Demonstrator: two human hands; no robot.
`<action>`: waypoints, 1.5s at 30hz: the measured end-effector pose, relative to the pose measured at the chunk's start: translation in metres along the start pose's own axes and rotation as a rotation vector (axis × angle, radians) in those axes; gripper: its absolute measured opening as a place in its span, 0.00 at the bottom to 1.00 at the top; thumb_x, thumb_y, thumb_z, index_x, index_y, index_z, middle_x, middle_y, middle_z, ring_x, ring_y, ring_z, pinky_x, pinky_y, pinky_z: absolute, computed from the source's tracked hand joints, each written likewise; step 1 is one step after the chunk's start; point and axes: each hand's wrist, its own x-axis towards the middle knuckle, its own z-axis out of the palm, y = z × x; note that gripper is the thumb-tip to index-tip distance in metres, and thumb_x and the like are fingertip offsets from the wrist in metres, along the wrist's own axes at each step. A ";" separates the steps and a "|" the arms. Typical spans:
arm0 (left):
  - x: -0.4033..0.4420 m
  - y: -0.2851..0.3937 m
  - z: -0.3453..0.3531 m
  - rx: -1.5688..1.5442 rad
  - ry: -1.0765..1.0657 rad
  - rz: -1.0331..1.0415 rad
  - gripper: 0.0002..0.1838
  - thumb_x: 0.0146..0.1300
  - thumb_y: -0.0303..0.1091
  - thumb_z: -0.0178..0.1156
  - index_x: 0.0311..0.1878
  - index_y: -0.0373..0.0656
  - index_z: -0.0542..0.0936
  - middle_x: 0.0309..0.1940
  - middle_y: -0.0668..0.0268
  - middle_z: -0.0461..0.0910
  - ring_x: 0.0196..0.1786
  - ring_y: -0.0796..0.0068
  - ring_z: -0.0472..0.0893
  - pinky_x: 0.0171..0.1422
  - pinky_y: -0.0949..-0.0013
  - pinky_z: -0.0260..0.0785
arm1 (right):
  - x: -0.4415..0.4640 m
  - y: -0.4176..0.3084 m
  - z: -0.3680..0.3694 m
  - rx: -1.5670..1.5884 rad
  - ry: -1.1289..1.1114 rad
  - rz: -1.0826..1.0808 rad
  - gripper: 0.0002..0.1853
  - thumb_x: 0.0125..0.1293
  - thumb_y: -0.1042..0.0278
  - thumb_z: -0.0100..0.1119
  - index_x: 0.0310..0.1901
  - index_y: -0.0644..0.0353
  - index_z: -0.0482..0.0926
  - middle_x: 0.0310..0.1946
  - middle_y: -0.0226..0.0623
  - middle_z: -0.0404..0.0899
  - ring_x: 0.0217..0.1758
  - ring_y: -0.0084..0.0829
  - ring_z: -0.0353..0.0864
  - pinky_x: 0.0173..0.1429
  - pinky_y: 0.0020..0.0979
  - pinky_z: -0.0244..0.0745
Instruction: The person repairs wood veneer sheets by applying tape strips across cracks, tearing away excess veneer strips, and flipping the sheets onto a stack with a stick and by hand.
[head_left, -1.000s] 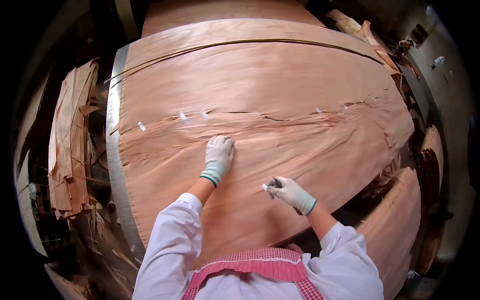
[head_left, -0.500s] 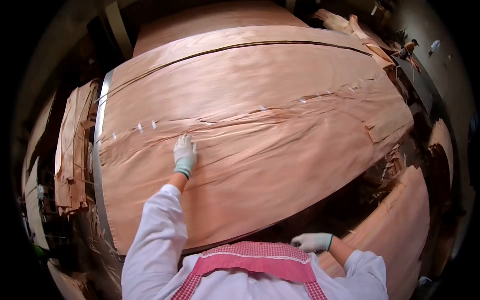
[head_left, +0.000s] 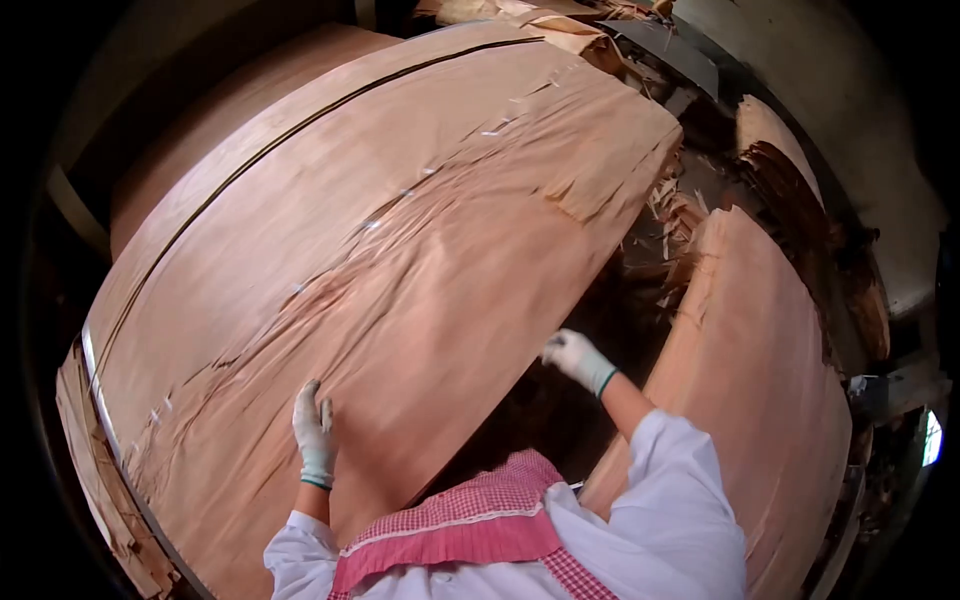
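A large wood veneer sheet [head_left: 480, 270] lies across the work surface in front of me, with wrinkles and a ragged seam running diagonally. Short whitish tape strips [head_left: 373, 224] dot that seam. My left hand [head_left: 313, 430], in a white glove, is over the lower part of the sheet, thumb apart from the fingers; whether it presses on the wood I cannot tell. My right hand [head_left: 580, 360], also gloved, is at the sheet's near edge with its fingers curled. Something small and dark shows at its fingertips, too unclear to name.
A stack of veneer [head_left: 750, 400] stands to my right, across a dark gap. Torn veneer scraps [head_left: 680, 220] lie beyond that gap. More veneer strips [head_left: 105, 480] are piled at the left. A dark slit [head_left: 300, 120] crosses the far part of the sheet.
My view has turned to the right. My left hand has drawn back from the seam towards me, and my right hand has moved forward from beside my apron to the sheet's edge.
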 end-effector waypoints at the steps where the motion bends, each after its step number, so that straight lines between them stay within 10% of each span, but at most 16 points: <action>1: 0.007 0.014 0.003 0.027 -0.012 0.022 0.17 0.65 0.26 0.55 0.56 0.33 0.74 0.54 0.50 0.77 0.60 0.51 0.74 0.66 0.59 0.64 | 0.016 -0.024 -0.024 0.099 0.155 0.110 0.11 0.61 0.60 0.63 0.34 0.59 0.77 0.27 0.34 0.81 0.23 0.22 0.73 0.25 0.27 0.69; 4: 0.025 0.043 0.029 0.046 -0.044 0.064 0.15 0.66 0.28 0.54 0.54 0.34 0.75 0.51 0.50 0.78 0.56 0.51 0.76 0.63 0.59 0.66 | 0.110 -0.007 -0.091 0.400 0.484 0.150 0.12 0.64 0.61 0.60 0.26 0.56 0.75 0.17 0.29 0.74 0.10 0.20 0.60 0.13 0.26 0.53; 9: 0.062 0.109 0.105 -0.018 -0.103 0.012 0.13 0.66 0.29 0.55 0.51 0.35 0.77 0.46 0.50 0.80 0.52 0.53 0.79 0.58 0.60 0.70 | 0.282 0.007 -0.156 0.614 0.825 0.190 0.14 0.60 0.60 0.67 0.32 0.62 0.76 0.18 0.33 0.74 0.12 0.28 0.66 0.16 0.31 0.60; 12: 0.091 0.157 0.164 -0.173 -0.195 -0.133 0.12 0.66 0.30 0.55 0.50 0.34 0.78 0.44 0.50 0.80 0.49 0.54 0.80 0.55 0.62 0.71 | 0.440 0.133 -0.170 0.312 0.916 0.294 0.12 0.56 0.67 0.67 0.35 0.65 0.76 0.22 0.36 0.76 0.13 0.29 0.68 0.18 0.34 0.63; 21: 0.183 0.283 0.311 -1.309 -0.616 -0.518 0.22 0.72 0.43 0.54 0.61 0.38 0.72 0.55 0.62 0.77 0.56 0.71 0.75 0.65 0.67 0.64 | 0.247 -0.091 -0.138 0.786 0.215 -0.011 0.10 0.64 0.64 0.62 0.27 0.52 0.72 0.19 0.23 0.71 0.15 0.15 0.65 0.16 0.20 0.58; 27: 0.230 0.329 0.340 -1.508 -0.459 -0.322 0.15 0.73 0.40 0.53 0.55 0.41 0.77 0.48 0.69 0.80 0.49 0.78 0.78 0.56 0.71 0.70 | 0.201 -0.112 -0.108 0.726 0.140 -0.258 0.08 0.67 0.68 0.60 0.41 0.64 0.79 0.34 0.28 0.79 0.38 0.21 0.75 0.42 0.27 0.74; 33: 0.249 0.301 0.240 -1.267 -0.255 -0.304 0.15 0.71 0.35 0.55 0.56 0.37 0.76 0.48 0.66 0.79 0.48 0.77 0.79 0.56 0.70 0.73 | 0.177 -0.104 -0.126 0.641 -0.272 -0.198 0.11 0.67 0.59 0.59 0.41 0.58 0.77 0.33 0.29 0.79 0.35 0.24 0.76 0.33 0.28 0.74; 38: 0.237 0.226 0.095 -1.031 -0.035 -0.156 0.16 0.71 0.33 0.54 0.58 0.36 0.74 0.54 0.65 0.77 0.56 0.75 0.77 0.62 0.68 0.70 | 0.243 0.005 -0.158 1.061 0.091 0.082 0.33 0.67 0.30 0.43 0.51 0.54 0.77 0.48 0.42 0.80 0.54 0.41 0.77 0.62 0.56 0.65; 40: 0.208 0.195 0.032 -1.027 -0.010 -0.053 0.14 0.70 0.32 0.55 0.55 0.36 0.75 0.50 0.66 0.79 0.53 0.78 0.78 0.59 0.70 0.71 | 0.246 0.000 -0.176 1.094 0.250 0.105 0.38 0.59 0.21 0.46 0.48 0.52 0.77 0.43 0.37 0.81 0.49 0.33 0.78 0.56 0.45 0.70; 42: 0.192 0.174 -0.024 -0.956 0.033 -0.103 0.13 0.67 0.30 0.58 0.52 0.36 0.75 0.45 0.67 0.80 0.49 0.80 0.78 0.54 0.73 0.71 | 0.255 0.009 -0.205 1.273 0.383 0.128 0.30 0.58 0.24 0.53 0.39 0.47 0.74 0.29 0.26 0.77 0.21 0.21 0.70 0.20 0.23 0.61; 45: 0.142 0.159 -0.098 -0.851 0.026 -0.242 0.13 0.65 0.30 0.60 0.51 0.37 0.75 0.40 0.68 0.79 0.45 0.81 0.78 0.50 0.75 0.72 | 0.277 0.025 -0.194 1.131 0.472 0.160 0.22 0.61 0.38 0.62 0.42 0.48 0.75 0.27 0.25 0.73 0.26 0.23 0.70 0.19 0.24 0.60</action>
